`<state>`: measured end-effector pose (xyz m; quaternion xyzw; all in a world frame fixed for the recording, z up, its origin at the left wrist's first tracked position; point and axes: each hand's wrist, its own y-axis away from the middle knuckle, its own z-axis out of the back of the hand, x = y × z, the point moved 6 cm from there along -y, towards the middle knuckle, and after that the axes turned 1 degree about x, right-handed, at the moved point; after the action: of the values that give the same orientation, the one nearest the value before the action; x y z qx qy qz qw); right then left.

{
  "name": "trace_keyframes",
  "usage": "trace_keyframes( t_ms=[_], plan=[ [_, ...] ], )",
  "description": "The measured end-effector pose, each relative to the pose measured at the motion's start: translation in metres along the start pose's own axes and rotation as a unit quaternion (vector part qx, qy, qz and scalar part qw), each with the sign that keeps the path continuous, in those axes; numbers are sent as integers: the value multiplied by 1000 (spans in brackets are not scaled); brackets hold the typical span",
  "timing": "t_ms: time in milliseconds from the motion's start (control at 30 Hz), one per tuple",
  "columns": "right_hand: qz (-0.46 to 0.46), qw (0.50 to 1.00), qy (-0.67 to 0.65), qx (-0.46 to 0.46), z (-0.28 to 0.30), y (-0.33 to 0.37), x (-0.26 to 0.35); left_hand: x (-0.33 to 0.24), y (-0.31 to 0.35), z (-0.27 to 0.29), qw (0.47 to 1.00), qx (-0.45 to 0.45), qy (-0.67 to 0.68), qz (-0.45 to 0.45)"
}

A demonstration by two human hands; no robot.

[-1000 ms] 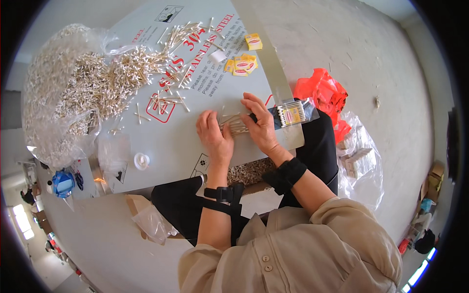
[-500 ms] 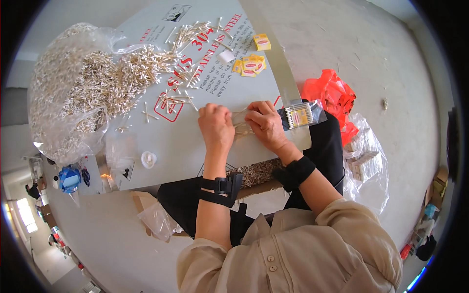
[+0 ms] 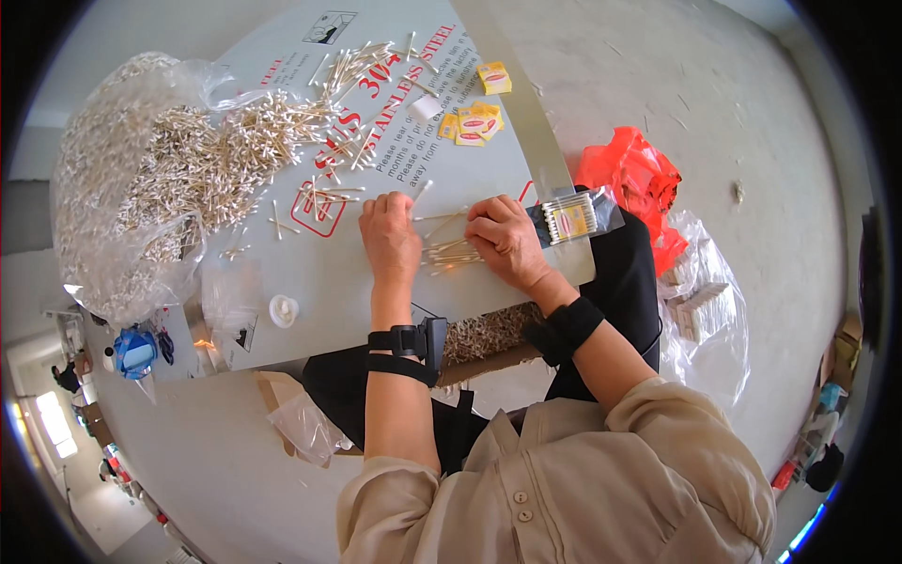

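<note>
Grey tabletop [image 3: 343, 291] beneath both grips: left hand [image 3: 390, 237] and right hand [image 3: 507, 241], both curled, flank loose cotton swabs [image 3: 455, 252]; whether either clamps any cannot be told.

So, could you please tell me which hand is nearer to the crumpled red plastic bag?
Right: the right hand is left of the crumpled red plastic bag; the left hand is farther left.

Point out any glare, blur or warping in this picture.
In the head view, fisheye warping bows the scene inside a dark rim; in the head view, the far window glares white at lower left, and small orange glints show on the table; also in the head view, the left hand and right hand look reasonably sharp.
</note>
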<state>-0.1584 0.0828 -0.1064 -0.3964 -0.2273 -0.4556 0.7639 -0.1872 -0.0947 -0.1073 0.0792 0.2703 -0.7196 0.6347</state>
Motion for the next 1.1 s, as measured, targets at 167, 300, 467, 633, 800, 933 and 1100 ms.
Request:
trace_keyframes(
  t_ms=[167,300,467,633,800,933,1100],
  plan=[
    [4,1000,-25,5,1,2,0,-19,6,-3,992,77,23,-93],
    [-104,976,-151,-121,13,9,-11,-28,24,0,994,34,89,-52],
    [-157,925,-305,-162,3,14,-16,-38,53,-12,977,-22,211,37],
    [-192,911,-331,-151,-16,9,-18,-29,52,-21,885,-132,427,133],
    [-197,906,-340,-158,-19,11,-16,-36,53,-30,852,-120,484,157],
    [-239,842,-446,-187,-10,16,-29,-29,55,-17,883,-138,427,135],
    [-261,812,-477,-210,-2,23,-36,-69,56,-17,994,93,-56,-26]
  ],
)
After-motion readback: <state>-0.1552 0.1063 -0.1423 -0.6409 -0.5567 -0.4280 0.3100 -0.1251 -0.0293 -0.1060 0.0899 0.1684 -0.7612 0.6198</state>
